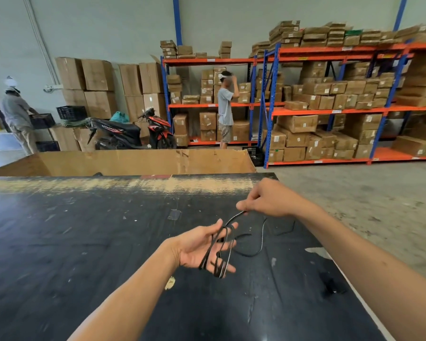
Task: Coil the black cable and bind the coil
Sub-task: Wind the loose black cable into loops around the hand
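Left hand (202, 247), palm up with fingers spread wide, serves as a former — black cable (223, 249) loops hang around them. Right hand (266, 199) pinches the feeding strand taut; slack trails on the black table (84, 242).

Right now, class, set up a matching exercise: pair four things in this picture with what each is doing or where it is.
1. left hand
2. right hand
3. black cable
4. motorbike

A. parked beside the cardboard boxes
B. pinching the cable above the table
C. open, with loops hung over its fingers
D. slack end trailing on the black table

Pairs: 1-C, 2-B, 3-D, 4-A
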Available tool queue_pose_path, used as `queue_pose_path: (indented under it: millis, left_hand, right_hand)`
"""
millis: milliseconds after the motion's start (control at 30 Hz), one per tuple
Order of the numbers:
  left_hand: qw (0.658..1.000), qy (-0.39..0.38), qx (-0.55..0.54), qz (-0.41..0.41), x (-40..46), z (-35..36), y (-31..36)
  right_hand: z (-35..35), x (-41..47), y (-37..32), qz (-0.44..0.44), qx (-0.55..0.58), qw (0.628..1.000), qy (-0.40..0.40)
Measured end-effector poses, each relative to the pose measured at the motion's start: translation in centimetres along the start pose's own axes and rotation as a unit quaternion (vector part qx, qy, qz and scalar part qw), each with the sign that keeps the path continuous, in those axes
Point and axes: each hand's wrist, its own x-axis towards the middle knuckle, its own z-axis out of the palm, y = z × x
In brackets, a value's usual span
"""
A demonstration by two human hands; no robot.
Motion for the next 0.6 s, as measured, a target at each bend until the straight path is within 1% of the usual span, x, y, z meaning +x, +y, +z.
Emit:
queue_pose_path:
  millis: [100, 233, 300, 367, 400, 500, 533, 600]
  left_hand:
    - [0.996, 0.051, -0.041, 0.063, -0.2, -1.2, 0.6]
    - [0.981, 0.065, -0.112, 0.143, -0.7, -2.2, 1.7]
    - [0.973, 0.064, -0.131, 0.181, -1.0, -2.3, 2.4]
    - [0.963, 0.054, -0.149, 0.217, -1.6, -2.2, 3.3]
    - [0.958, 0.046, -0.161, 0.233, -2.0, -2.1, 3.8]
    - [0.954, 0.006, -0.164, 0.252, -3.3, -1.8, 5.2]
    - [0.958, -0.007, -0.15, 0.244, -3.6, -1.6, 5.5]
    - [0.969, -0.026, -0.113, 0.218, -4.1, -1.2, 5.7]
  right_hand:
    - [2.9, -2.1, -0.4, -0.002, 0.035, 0.999, -0.026]
    - [7.5, -4.1, -0.4, 0.008, 0.102, 0.994, -0.022]
    - [9.9, -4.8, 0.1, 0.012, 0.174, 0.984, -0.025]
    - [12.1, -5.5, 1.0, 0.025, 0.278, 0.959, -0.046]
    - [13.0, -5.9, 1.5, 0.028, 0.301, 0.951, -0.063]
    - [15.4, -6.3, 3.3, 0.043, 0.273, 0.955, -0.108]
    - [15.7, -6.1, 3.8, 0.056, 0.259, 0.958, -0.112]
    - [15.8, -5.3, 5.1, 0.089, 0.22, 0.967, -0.094]
